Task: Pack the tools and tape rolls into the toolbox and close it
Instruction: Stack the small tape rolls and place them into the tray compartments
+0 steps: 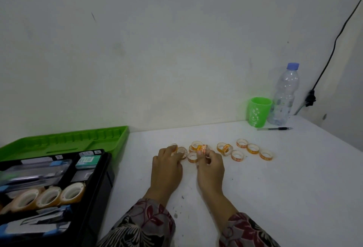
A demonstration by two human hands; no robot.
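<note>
The toolbox (94, 180) stands open at about 8 o'clock from my hands, on the white table (275, 197), with its green lid (64, 140) laid back toward the wall. Inside its black tray I see three large tape rolls (49, 196) lying side by side, and around them some tools in clear packs (too blurred for me to name each one), with a small teal box (87, 161) in a compartment at the far side. The small tape rolls (237, 155) lie in a loose row on the table at 12 o'clock from my hands, well apart from the toolbox. My right hand (211, 165) has its thumb and fingers closed on one small orange roll (202, 149), which it holds upright on its edge just above the others. My left hand (167, 166) lies palm down at the 9 o'clock end of the row, with its fingers spread and resting on two rolls (181, 151); I cannot tell if it really grips them. More rolls sit flat between my two hands and out toward 2 o'clock. At 1 o'clock, near the wall, a green cup (258, 112) stands just beside a clear water bottle (284, 97), and a black pen (277, 128) lies in front of them. My patterned sleeves (145, 225) cover both wrists.
</note>
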